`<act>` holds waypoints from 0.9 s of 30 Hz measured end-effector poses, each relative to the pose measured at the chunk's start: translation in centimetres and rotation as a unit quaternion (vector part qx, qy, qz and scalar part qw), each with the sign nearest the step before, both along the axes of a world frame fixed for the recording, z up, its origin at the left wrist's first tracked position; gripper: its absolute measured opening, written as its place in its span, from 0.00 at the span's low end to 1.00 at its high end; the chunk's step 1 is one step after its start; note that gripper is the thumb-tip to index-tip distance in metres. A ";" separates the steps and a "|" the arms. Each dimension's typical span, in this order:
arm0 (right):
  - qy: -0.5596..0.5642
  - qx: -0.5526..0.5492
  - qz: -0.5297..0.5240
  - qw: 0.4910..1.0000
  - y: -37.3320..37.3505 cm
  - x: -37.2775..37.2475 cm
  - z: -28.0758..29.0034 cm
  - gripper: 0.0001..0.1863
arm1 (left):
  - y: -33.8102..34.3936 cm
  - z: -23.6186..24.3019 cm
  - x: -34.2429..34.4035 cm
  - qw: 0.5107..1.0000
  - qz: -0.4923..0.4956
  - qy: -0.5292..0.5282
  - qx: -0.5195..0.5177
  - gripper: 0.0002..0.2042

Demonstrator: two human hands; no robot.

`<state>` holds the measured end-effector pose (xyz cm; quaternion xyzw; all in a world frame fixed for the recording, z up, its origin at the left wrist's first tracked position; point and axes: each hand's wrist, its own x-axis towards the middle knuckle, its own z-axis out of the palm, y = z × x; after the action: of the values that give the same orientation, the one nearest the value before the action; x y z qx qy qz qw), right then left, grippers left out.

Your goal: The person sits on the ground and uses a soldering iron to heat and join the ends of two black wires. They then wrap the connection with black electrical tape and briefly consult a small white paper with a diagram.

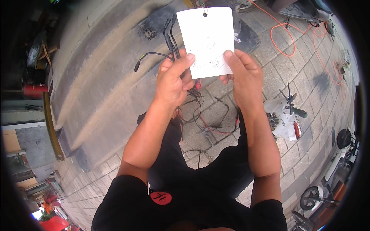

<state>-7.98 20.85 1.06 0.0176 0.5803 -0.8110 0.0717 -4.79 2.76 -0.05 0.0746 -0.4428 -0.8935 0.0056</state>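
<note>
A white card with a small hole near its top edge is held up in front of me by both hands. My left hand pinches its lower left corner and also grips a bundle of black cables that stick up beside the card, one ending in a yellow-tipped plug. My right hand pinches the card's lower right corner with the thumb on its face. Thin red and black wires hang down below the hands.
Grey paving stones lie underfoot, with a concrete ramp on the left. A white cloth holding screwdrivers and tools lies to the right. An orange cable loops across the far paving. Scooters stand at the right edge.
</note>
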 end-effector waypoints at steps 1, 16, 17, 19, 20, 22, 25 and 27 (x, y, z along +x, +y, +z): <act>-0.002 0.000 -0.003 1.000 -0.1 0.0 0.0 0.14 | 0.0 0.0 0.0 1.000 -0.003 0.002 -0.004 0.08; 0.031 -0.026 0.000 0.999 0.1 -0.1 0.0 0.18 | 1.1 -0.1 0.5 0.998 -0.024 0.010 -0.056 0.14; 0.030 -0.026 0.001 0.999 0.1 0.0 0.1 0.18 | 1.2 -0.2 0.5 0.998 -0.021 0.010 -0.055 0.14; 0.029 -0.030 0.003 0.999 0.0 0.0 -0.1 0.17 | 1.3 -0.2 0.4 0.998 -0.017 0.011 -0.053 0.14; 0.029 -0.031 0.004 0.999 -0.1 0.0 -0.1 0.17 | 1.3 -0.2 0.4 0.998 -0.017 0.013 -0.051 0.14; 0.028 -0.034 0.004 0.999 -0.1 0.1 -0.1 0.17 | 1.4 -0.2 0.4 0.999 -0.016 0.013 -0.047 0.13; 0.027 -0.036 0.003 0.999 -0.2 0.1 0.0 0.18 | 1.4 0.0 0.4 0.999 -0.012 0.009 -0.044 0.13; 0.028 -0.037 0.004 0.999 -0.2 0.1 0.0 0.18 | 1.4 -0.1 0.4 0.999 -0.007 0.007 -0.042 0.14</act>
<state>-7.89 20.60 1.04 -0.0097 0.5515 -0.8320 0.0592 -4.42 4.20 -0.16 0.0649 -0.4805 -0.8746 0.0060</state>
